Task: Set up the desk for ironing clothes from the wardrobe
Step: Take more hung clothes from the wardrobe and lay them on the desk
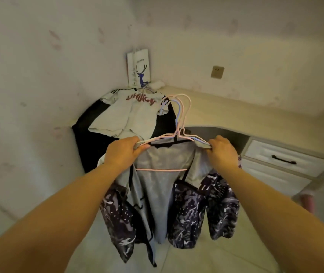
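Observation:
I hold up a dark patterned jacket point(188, 209) with a grey lining, hanging on pink and lilac hangers point(178, 123). My left hand point(122, 152) grips the left shoulder end of the hangers and the cloth. My right hand point(223, 150) grips the right shoulder end. Beyond it, a white T-shirt point(125, 117) with red lettering lies flat on a black mat point(82, 133) that covers the left part of the desk point(226, 113). The jacket hangs in front of the desk's near edge.
A white paper bag point(139, 69) with a blue deer stands in the desk's back corner by the wall. A wall socket point(217, 72) sits above the desk. White drawers point(283, 160) with a black handle are under the desk on the right. Walls close in on the left and at the back.

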